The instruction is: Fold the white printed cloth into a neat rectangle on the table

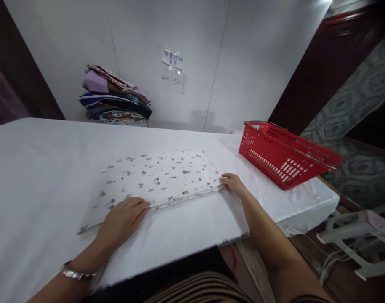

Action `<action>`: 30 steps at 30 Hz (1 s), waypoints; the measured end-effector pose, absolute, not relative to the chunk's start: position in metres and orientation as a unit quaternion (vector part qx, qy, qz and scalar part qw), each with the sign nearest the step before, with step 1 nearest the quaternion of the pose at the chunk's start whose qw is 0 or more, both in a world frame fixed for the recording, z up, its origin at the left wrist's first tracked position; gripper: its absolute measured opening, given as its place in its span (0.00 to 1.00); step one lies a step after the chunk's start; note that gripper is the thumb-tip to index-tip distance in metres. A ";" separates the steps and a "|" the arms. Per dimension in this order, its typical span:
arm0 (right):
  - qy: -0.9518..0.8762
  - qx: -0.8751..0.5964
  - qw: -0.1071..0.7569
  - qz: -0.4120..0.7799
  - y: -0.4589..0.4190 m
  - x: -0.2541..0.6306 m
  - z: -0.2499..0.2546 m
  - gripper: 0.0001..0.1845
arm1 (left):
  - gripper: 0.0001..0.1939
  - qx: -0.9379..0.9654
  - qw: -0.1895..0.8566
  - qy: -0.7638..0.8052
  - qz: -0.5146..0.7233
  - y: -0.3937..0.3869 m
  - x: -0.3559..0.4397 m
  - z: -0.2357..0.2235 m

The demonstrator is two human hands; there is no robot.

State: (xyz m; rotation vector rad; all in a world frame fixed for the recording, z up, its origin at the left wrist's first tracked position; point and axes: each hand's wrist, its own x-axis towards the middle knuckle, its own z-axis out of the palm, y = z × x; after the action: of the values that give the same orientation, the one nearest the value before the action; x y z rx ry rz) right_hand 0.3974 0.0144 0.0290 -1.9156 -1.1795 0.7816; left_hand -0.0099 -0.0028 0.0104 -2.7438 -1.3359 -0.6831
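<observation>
A folded white cloth [167, 174] printed with small grey, brown and green motifs lies flat in front of me. Its layered folded edge faces my body. My left hand [124, 216] rests on the near left part of that edge, fingers stretched over the fabric. At the near right corner, my right hand [233, 183] has the edge pinched between thumb and fingers. The exact kind of cloth cannot be made out.
The cloth lies on a white-covered table [47, 168]. Folded textiles [116, 97] are stacked by the back wall. A red plastic basket [283, 153] with metal handles stands at the right. Paper signs [172, 69] hang on the wall; a white stool [359, 231] stands lower right.
</observation>
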 end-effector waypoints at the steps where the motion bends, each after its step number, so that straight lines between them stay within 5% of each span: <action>1: -0.458 -0.744 0.374 0.312 0.015 0.398 0.032 0.14 | 0.18 -0.877 0.008 -0.430 -0.214 -0.003 -0.010 0.012; 30: -0.499 -0.790 0.169 0.314 0.018 0.392 0.041 0.13 | 0.17 -0.872 0.006 -0.450 -0.192 -0.007 -0.005 0.021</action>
State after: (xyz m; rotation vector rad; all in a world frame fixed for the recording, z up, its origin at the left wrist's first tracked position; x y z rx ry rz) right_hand 0.3919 0.0179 0.0405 -2.2450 -1.4186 0.8910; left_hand -0.0047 -0.0075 0.0212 -2.7304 -1.4071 -0.6000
